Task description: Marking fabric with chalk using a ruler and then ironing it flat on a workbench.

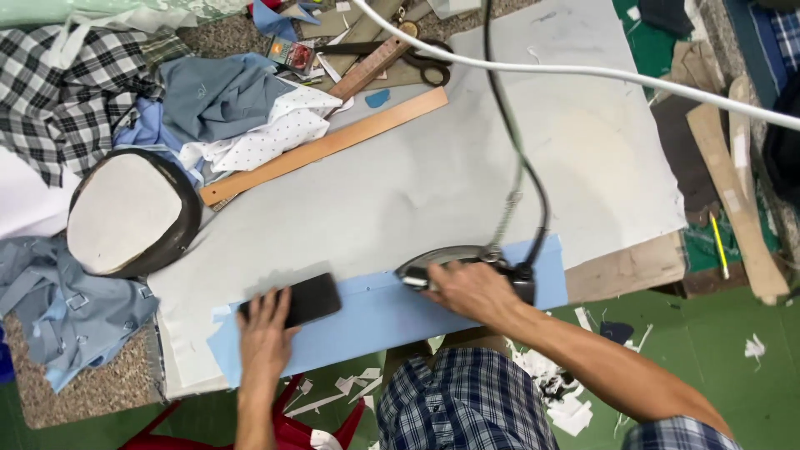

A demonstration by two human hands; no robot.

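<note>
Head view, looking down on a padded grey surface (467, 167).

Right hand (471, 287): closed over the handle of an iron (442, 260), gripping it; iron standing flat on a light-blue strip (392, 312) at the near edge of the surface, toward the right end of the strip. Black cord (521, 158) rising from the iron's rear and running off across the far edge.

Left hand (265, 321): flat, fingers spread, pressing down on the strip near its left end; fingertips touching a black block (302, 298) lying on the strip. No grasp; palm down.

Strip: lying along the near edge, slightly tilted, spanning between both hands.

Far-left corner: wooden ruler (325, 148) lying diagonally, a second, shorter stick (372, 68) and scissors (421, 60) beyond it. Left edge: rounded pressing pad (125, 212) with dark rim, beside heaped cloth (225, 104) in blue, white-dotted and checked pieces. White tube (583, 71) crossing overhead at the far right. Paper scraps (558, 400) scattered on the green floor (733, 317) below the near edge.
</note>
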